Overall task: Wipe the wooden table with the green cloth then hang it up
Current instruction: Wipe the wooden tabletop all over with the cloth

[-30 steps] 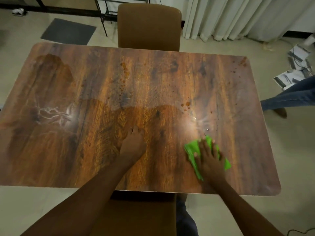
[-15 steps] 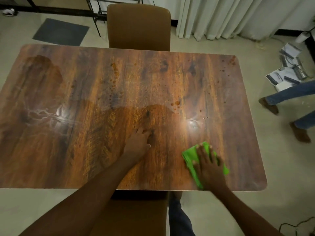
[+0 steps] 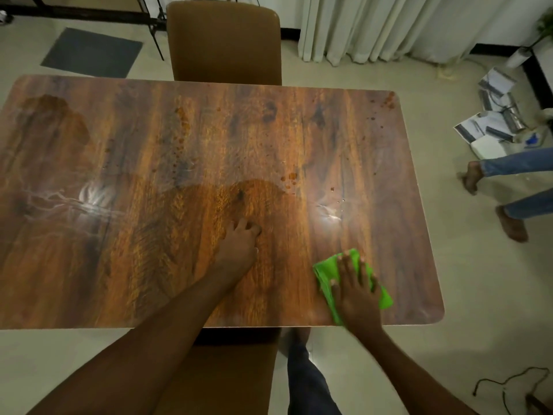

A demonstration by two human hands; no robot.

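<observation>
While the right hand (image 3: 356, 295) lies flat on the green cloth (image 3: 324, 272), its fingers are straight and slightly spread, pressing the cloth down without curling round it. This cloth sits crumpled on the wooden table (image 3: 119, 265), close to the near edge and toward the right end, with bright folds showing on both sides of the hand. To the left, near the middle of the tabletop, the left hand (image 3: 239, 244) rests on bare wood with loosely bent fingers and holds nothing. The 2 hands are well apart.

Small brown spots (image 3: 291, 176) dot the wood beyond the left hand, and more of them sit near the far right corner. Pale shiny streaks (image 3: 89, 199) catch the light toward the left end.

1 brown chair (image 3: 224, 40) stands at the far side of the table, and another chair (image 3: 221, 378) is tucked under the near edge between the forearms. Pale curtains (image 3: 389, 25) hang behind. On the floor lie a grey mat (image 3: 92, 53) at the far left, scattered papers (image 3: 490, 121) at the right, and a dark cable (image 3: 508, 384) at the near right. Another person's legs (image 3: 514, 187) in blue jeans appear at the right edge.
</observation>
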